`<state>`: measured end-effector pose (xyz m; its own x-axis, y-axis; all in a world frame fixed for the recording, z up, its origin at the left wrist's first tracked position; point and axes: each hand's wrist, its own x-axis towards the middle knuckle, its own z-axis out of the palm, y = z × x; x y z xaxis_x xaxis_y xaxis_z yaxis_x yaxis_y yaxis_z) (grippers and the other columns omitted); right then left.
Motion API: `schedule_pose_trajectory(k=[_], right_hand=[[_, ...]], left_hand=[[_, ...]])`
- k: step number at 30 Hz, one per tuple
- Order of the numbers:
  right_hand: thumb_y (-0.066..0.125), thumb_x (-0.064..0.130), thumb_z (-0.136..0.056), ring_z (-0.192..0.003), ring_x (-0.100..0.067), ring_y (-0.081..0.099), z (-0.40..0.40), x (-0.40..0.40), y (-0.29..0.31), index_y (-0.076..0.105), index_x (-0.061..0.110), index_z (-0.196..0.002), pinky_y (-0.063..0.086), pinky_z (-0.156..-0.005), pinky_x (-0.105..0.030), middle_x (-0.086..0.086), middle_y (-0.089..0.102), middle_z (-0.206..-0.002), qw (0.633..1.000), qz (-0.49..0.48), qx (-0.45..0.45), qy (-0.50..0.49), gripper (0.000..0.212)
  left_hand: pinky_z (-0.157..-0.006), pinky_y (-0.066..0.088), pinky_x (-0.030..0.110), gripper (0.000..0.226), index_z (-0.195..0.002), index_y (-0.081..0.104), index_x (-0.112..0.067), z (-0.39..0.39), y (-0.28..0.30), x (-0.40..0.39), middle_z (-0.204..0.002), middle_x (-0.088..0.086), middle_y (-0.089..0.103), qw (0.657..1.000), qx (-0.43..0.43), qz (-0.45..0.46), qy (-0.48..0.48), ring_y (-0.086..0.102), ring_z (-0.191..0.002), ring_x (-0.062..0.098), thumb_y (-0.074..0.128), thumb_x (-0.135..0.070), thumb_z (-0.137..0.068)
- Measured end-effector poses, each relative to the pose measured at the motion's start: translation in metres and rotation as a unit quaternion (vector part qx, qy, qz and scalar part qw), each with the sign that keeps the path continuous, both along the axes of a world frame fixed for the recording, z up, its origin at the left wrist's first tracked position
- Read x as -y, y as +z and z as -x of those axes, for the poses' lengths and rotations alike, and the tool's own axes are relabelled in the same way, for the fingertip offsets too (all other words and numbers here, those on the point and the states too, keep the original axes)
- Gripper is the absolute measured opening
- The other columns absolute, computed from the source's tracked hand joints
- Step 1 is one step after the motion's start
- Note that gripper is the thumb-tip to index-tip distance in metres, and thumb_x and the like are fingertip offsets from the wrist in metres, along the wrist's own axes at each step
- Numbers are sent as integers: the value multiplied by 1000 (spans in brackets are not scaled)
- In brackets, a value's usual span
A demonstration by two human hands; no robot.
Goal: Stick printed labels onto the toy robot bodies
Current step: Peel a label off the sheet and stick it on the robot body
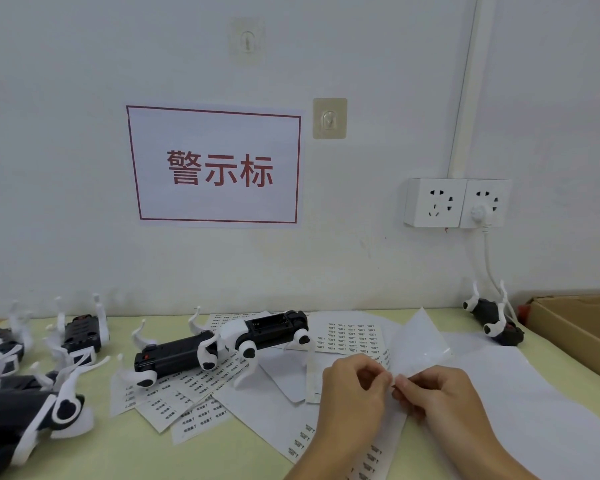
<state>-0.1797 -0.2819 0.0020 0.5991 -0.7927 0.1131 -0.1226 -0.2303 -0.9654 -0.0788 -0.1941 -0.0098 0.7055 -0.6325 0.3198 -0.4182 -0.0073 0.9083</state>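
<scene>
Label sheet (406, 403) between both pinching hands (394, 384)

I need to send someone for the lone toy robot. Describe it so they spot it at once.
Start at the white double wall socket and follow its white cable down to the table. There lies a black toy robot body with white legs, beside the brown cardboard box, alone, far from the others.

- Two hands, left hand (352, 386) and right hand (437, 393)
- Two wall hooks (329, 118), upper centre
- Two sockets (458, 203), right
- One cardboard box (575, 327), far right
- One red-bordered sign (215, 166)
</scene>
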Motion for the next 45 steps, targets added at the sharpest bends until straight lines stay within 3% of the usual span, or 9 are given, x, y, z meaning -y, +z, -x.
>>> schedule_pose_trajectory(k=[2,7,13,20,34,39,41,45], right_hand=[[74,7,-86,-61,-14,67,-1,1,-1,77,12,-60,50,-69,-33,-6,74,-65,1000,0,-1,-1,27],[75,8,-86,-48,-2,60,-1,0,-1,75,9,-59,42,-60,-25,-5,73,-61,1000,6,-1,2,27],[75,8,-85,-50,-2,60,-1,0,-1,75,10,-58,41,-62,-26,-5,72,-61,1000,17,-2,6,27],[75,8,-85,-51,-2,62,-1,1,-2,77,19,-59,41,-60,-25,-3,73,-62,1000,20,-7,6,28],[74,9,-86,-55,-7,65,-2,-1,0,74,8,-62,44,-61,-22,-2,73,-63,999,42,-18,-10,24],[71,9,-88,-49,-11,61,-2,1,-1,71,7,-62,48,-62,-32,-4,72,-59,998,46,-16,-43,27],[67,12,-91,-42,-13,57,-1,2,-1,70,6,-60,45,-53,-30,-7,69,-55,998,40,-13,-55,32],[62,26,-97,-33,-14,49,1,1,-1,65,3,-50,39,-38,-23,-11,62,-45,998,31,-5,-57,52]], left_hand=[[-62,49,13,19,-72,70,-26,0,0,0,-65,-11,69,1000,0,0,5,64,-63,1,69,-15,-87],[-58,45,9,16,-75,68,-21,3,0,-1,-62,-19,66,1000,9,0,2,62,-62,-2,64,-15,-89],[-56,45,8,15,-79,66,-20,3,1,-2,-62,-22,67,1000,4,-8,-4,63,-61,-2,59,-14,-91],[-59,45,8,12,-79,67,-21,3,0,1,-67,-17,70,1000,-9,-13,-12,64,-64,-3,65,-19,-91],[-57,45,12,20,-72,65,-21,4,3,-1,-69,-7,66,997,-11,-62,32,58,-61,-3,61,-21,-91],[-62,55,27,19,-76,69,-6,-5,9,-3,-65,5,70,987,-143,-12,69,63,-57,10,58,-9,-91],[-56,55,22,17,-81,68,-3,-7,10,-4,-61,4,70,978,-193,15,82,63,-51,8,57,-7,-93],[-52,50,19,19,-84,68,-6,-5,10,-4,-60,2,69,975,-205,31,86,62,-49,7,56,-11,-97]])
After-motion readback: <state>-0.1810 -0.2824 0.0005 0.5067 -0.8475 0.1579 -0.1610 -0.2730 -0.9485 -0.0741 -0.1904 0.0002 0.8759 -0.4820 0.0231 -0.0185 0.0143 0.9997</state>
